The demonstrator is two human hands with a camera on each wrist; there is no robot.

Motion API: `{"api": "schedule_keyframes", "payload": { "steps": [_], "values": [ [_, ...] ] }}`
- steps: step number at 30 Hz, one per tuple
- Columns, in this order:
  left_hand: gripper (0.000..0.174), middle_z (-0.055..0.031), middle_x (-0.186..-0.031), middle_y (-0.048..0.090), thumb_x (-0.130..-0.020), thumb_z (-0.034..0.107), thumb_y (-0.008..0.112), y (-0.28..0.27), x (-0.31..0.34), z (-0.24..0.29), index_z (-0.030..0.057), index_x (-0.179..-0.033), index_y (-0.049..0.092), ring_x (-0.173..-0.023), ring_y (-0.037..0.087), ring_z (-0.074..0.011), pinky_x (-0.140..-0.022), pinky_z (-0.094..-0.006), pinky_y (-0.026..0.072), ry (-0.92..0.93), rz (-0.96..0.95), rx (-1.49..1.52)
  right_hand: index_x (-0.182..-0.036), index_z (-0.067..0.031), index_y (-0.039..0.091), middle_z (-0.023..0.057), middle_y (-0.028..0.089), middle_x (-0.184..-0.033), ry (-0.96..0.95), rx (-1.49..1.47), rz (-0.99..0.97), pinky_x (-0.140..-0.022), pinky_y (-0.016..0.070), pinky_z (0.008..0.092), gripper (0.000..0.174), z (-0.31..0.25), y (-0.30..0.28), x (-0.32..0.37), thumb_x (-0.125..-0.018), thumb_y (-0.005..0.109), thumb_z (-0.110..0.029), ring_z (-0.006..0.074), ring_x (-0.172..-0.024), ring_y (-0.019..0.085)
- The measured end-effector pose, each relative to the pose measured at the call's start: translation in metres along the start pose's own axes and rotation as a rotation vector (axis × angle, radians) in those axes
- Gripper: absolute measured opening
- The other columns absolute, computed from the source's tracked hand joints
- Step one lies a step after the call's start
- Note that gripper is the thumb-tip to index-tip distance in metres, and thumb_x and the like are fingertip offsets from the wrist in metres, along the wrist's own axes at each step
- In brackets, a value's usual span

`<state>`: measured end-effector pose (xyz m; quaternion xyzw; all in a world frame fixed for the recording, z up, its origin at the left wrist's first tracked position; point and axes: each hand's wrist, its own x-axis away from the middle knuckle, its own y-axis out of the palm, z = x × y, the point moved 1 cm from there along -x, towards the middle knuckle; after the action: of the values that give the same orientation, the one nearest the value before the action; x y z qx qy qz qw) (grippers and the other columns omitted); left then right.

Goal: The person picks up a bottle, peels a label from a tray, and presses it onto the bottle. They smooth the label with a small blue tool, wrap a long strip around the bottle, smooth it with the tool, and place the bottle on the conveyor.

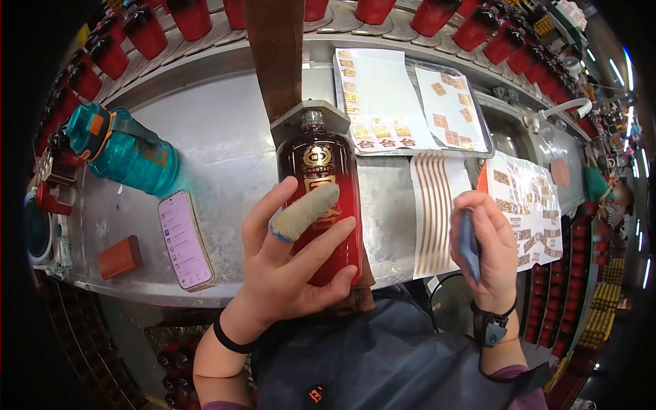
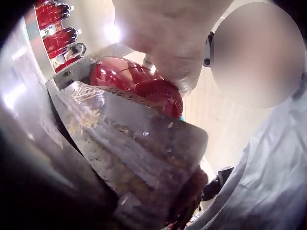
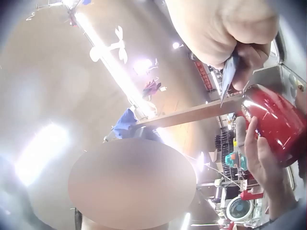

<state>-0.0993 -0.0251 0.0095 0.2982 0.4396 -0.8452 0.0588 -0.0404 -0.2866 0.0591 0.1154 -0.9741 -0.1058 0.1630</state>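
A red glass bottle point(image 1: 290, 156) with gold lettering lies on its back, its neck at a notched metal rest point(image 1: 280, 126) on a wooden beam. My left hand point(image 1: 294, 270) lies over it with fingers spread, touching its front; one finger wears a pale fabric finger cover point(image 1: 305, 214). In the left wrist view the bottle's rounded red base point(image 2: 163, 98) shows above a block. Off to the right, my right hand point(image 1: 495, 249) pinches a flat blue-grey piece point(image 1: 469, 246); in the right wrist view this piece point(image 3: 229, 76) is thin-edged, and I cannot tell its kind.
Gold character stickers lie on white sheets point(image 1: 386, 89) in a tray, beside a gold-striped sheet point(image 1: 432, 212) and another sticker sheet point(image 1: 543, 184). A teal water bottle point(image 1: 140, 160), phone point(image 1: 186, 239) and brown block point(image 1: 120, 257) stand left. Red bottles point(image 1: 188, 17) line the conveyor.
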Motion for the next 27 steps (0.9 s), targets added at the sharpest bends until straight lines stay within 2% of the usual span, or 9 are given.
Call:
{"api": "schedule_keyframes", "payload": {
  "steps": [5, 6, 7, 12, 14, 17, 19, 22, 27],
  "values": [
    [0.061, -0.0160, -0.135, 0.056, -0.072, 0.036, 0.077, 0.001, 0.013, -0.008, 0.0048, -0.123, 0.066, -0.132, 0.042, -0.0404, -0.110, -0.0498, 0.0342, -0.154, 0.115, 0.102, -0.136, -0.0006, 0.049, 0.0012, 0.062, -0.098, -0.031, -0.034, -0.077, -0.054, 0.0419, 0.0167, 0.046, -0.013, 0.009, 0.009, -0.094, 0.065, -0.008, 0.0018, -0.067, 0.055],
    [0.083, -0.0222, -0.142, 0.047, -0.071, 0.042, 0.077, 0.002, 0.015, -0.015, -0.0006, -0.138, 0.052, -0.134, 0.040, -0.0441, -0.113, -0.0521, 0.0293, -0.108, 0.066, 0.064, -0.136, -0.0015, 0.049, 0.0016, 0.063, -0.099, 0.024, 0.054, -0.098, -0.055, 0.0416, 0.0167, 0.048, -0.016, 0.018, 0.003, -0.091, 0.067, -0.005, 0.0019, -0.068, 0.055],
    [0.083, -0.0222, -0.142, 0.047, -0.071, 0.042, 0.077, 0.006, 0.017, -0.015, -0.0006, -0.138, 0.052, -0.134, 0.040, -0.0441, -0.113, -0.0521, 0.0293, -0.105, 0.068, 0.068, -0.136, -0.0024, 0.050, 0.0020, 0.063, -0.100, 0.078, 0.143, -0.118, -0.056, 0.0413, 0.0167, 0.051, -0.016, 0.028, -0.004, -0.089, 0.069, -0.003, 0.0020, -0.068, 0.056],
    [0.127, -0.0315, -0.151, 0.026, -0.067, 0.059, 0.081, 0.023, 0.034, -0.014, -0.0055, -0.154, 0.015, -0.137, 0.033, -0.0493, -0.115, -0.0520, 0.0277, -0.222, -0.075, 0.312, -0.121, -0.0033, 0.060, 0.0033, 0.067, -0.098, -0.129, 0.335, -0.216, -0.069, 0.0479, 0.0197, 0.040, 0.007, 0.064, -0.042, -0.085, 0.076, -0.008, 0.0073, -0.082, 0.062],
    [0.133, -0.0320, -0.151, 0.026, -0.064, 0.062, 0.083, 0.028, 0.040, -0.018, -0.0063, -0.154, 0.013, -0.137, 0.034, -0.0488, -0.113, -0.0512, 0.0310, -0.262, -0.073, 0.369, -0.109, -0.0024, 0.066, 0.0053, 0.067, -0.095, -0.362, 0.654, -0.295, -0.076, 0.0498, 0.0250, 0.029, 0.014, 0.069, -0.055, -0.083, 0.078, -0.011, 0.0122, -0.085, 0.064],
    [0.142, -0.0328, -0.150, 0.028, -0.059, 0.067, 0.084, 0.030, 0.041, -0.021, -0.0080, -0.154, 0.011, -0.135, 0.037, -0.0482, -0.110, -0.0498, 0.0373, -0.274, -0.060, 0.404, -0.102, -0.0015, 0.068, 0.0075, 0.066, -0.092, -0.273, 0.703, -0.203, -0.076, 0.0498, 0.0279, 0.025, 0.004, 0.066, -0.061, -0.081, 0.078, -0.010, 0.0154, -0.086, 0.064],
    [0.144, -0.0331, -0.149, 0.029, -0.056, 0.069, 0.085, 0.030, 0.040, -0.021, -0.0088, -0.153, 0.011, -0.134, 0.039, -0.0481, -0.108, -0.0491, 0.0404, -0.251, -0.047, 0.384, -0.101, -0.0033, 0.070, 0.0066, 0.066, -0.090, -0.406, 0.802, -0.170, -0.075, 0.0498, 0.0284, 0.024, -0.005, 0.065, -0.064, -0.080, 0.079, -0.009, 0.0175, -0.084, 0.063],
    [0.146, -0.0335, -0.147, 0.033, -0.056, 0.069, 0.085, 0.030, 0.037, -0.021, -0.0111, -0.152, 0.012, -0.131, 0.044, -0.0475, -0.106, -0.0474, 0.0428, -0.195, -0.010, 0.345, -0.099, -0.0096, 0.076, 0.0030, 0.065, -0.087, -0.873, 1.130, -0.356, -0.071, 0.0439, 0.0308, 0.030, -0.016, 0.078, -0.054, -0.069, 0.079, -0.007, 0.0197, -0.078, 0.056],
    [0.144, -0.0341, -0.147, 0.033, -0.055, 0.070, 0.084, 0.028, 0.036, -0.021, -0.0129, -0.151, 0.016, -0.132, 0.043, -0.0479, -0.108, -0.0480, 0.0413, -0.195, 0.026, 0.347, -0.101, -0.0114, 0.077, -0.0050, 0.067, -0.091, -1.093, 1.359, -0.564, -0.072, 0.0387, 0.0286, 0.038, -0.010, 0.077, -0.033, -0.063, 0.070, -0.016, 0.0161, -0.082, 0.051]
  ]
}}
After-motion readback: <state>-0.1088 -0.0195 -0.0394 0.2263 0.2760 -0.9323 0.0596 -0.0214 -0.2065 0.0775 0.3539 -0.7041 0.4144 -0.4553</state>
